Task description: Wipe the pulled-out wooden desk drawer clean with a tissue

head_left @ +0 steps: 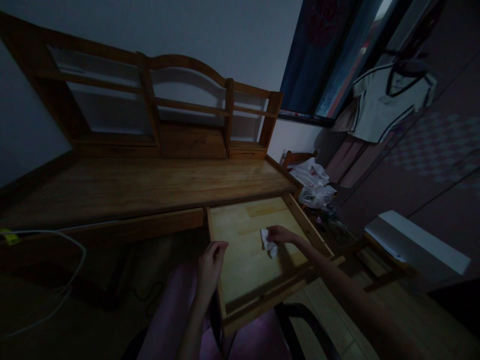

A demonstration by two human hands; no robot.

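A wooden drawer [243, 265] is pulled out from the desk, its pale bottom board showing. Inside it, my right hand [281, 234] is closed on a crumpled white tissue [270, 245], which hangs down against the drawer bottom. At the drawer's left side wall is my left hand [210, 265], its fingers curled in toward the thumb and nothing visible in them. Whether the left hand touches the wall I cannot tell.
The wooden desk [168, 182] carries a shelf hutch [189, 102] at the back. A white cable [80, 245] loops at the left. Plastic bags [311, 175] sit beyond the desk's right end. A stool with a white box [420, 240] stands at the right.
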